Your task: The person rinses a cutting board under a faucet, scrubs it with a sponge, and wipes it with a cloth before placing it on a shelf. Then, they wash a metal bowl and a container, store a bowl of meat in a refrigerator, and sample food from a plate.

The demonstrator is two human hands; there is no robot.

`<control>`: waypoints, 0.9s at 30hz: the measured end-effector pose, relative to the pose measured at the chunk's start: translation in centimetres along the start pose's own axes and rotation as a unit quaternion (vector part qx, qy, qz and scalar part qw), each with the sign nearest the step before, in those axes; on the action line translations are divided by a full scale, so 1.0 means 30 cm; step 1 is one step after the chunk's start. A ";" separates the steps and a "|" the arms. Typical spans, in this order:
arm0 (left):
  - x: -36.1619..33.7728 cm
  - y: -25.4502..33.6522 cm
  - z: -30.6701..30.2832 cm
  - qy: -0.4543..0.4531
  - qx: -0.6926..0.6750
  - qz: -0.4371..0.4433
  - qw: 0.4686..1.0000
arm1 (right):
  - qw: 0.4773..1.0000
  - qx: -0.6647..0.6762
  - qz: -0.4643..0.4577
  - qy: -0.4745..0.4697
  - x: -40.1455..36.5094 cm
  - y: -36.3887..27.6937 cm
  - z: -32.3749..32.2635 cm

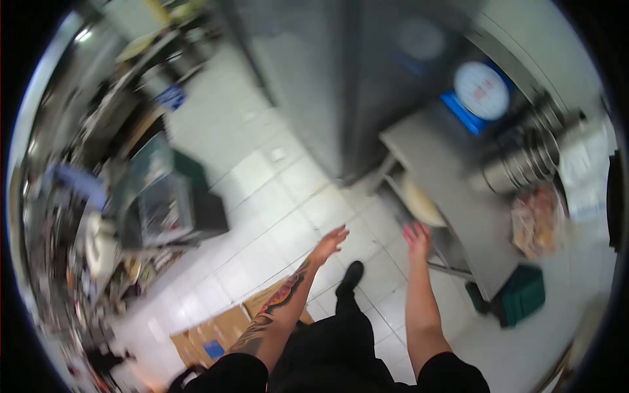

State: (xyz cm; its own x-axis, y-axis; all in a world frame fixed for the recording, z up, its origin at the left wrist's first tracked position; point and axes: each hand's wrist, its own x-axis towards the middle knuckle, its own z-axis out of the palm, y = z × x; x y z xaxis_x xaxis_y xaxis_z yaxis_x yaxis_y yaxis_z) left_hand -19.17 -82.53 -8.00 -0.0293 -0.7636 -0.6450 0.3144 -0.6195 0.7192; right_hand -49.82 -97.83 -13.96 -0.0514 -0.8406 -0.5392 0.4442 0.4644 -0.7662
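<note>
My left hand (329,245) is held out over the white tiled floor, its fingers apart and nothing in it. A tattoo covers the forearm behind it. My right hand (417,240) is near the edge of the steel table, fingers spread and empty, slightly blurred. Just beyond it, a pale round object (422,202) lies on the shelf under the tabletop. Whether the right fingertips touch it I cannot tell.
The steel table (429,154) bears a blue scale (480,92), steel pots (521,162) and a bagged item (537,221). A green bin (522,296) stands below. Cardboard (213,331) lies on the floor; a dark bin (208,213) stands left.
</note>
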 end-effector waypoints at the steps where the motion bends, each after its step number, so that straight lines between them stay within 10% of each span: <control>1: -0.158 -0.065 -0.104 0.034 0.048 -0.010 0.998 | 0.998 -0.057 -0.007 -0.031 -0.098 0.047 -0.024; 8: -1.444 -0.768 -0.675 0.399 0.163 0.021 0.902 | 0.845 -0.501 0.035 -0.184 -0.523 0.498 -0.449; 10: -1.807 -0.992 -0.767 0.518 0.117 0.051 0.846 | 0.629 -0.730 0.067 -0.257 -0.646 0.506 -0.392; 11: -1.994 -1.051 -0.743 0.584 0.089 0.062 0.805 | 0.766 -0.610 0.183 -0.084 -0.694 0.560 -0.351; 14: -2.472 -1.193 -0.547 0.722 -0.038 0.101 0.684 | 0.646 -0.708 0.059 -0.279 -0.870 0.672 0.058; 18: -2.672 -1.418 -0.238 0.853 -0.108 0.110 0.499 | 0.440 -0.720 -0.139 -0.519 -1.142 0.915 0.498; 23: -2.633 -1.556 0.114 0.910 -0.213 0.051 0.352 | 0.455 -0.597 -0.177 -0.636 -1.674 1.416 1.242; 24: -2.608 -1.591 0.177 0.926 -0.200 0.027 0.320 | 0.479 -0.541 -0.176 -0.668 -1.856 1.501 1.346; 27: -2.594 -1.562 0.348 0.954 -0.213 -0.032 0.211 | 0.323 -0.510 0.054 -0.796 -2.406 1.758 1.566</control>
State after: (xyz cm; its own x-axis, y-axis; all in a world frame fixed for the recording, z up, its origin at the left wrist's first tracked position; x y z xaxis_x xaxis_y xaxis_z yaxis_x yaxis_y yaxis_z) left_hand -41.54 4.02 11.19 0.2606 0.9571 0.1270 0.4396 -0.2347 0.8670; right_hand 19.32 -25.77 0.98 0.8000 0.4937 -0.3410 -0.1996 -0.3171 -0.9272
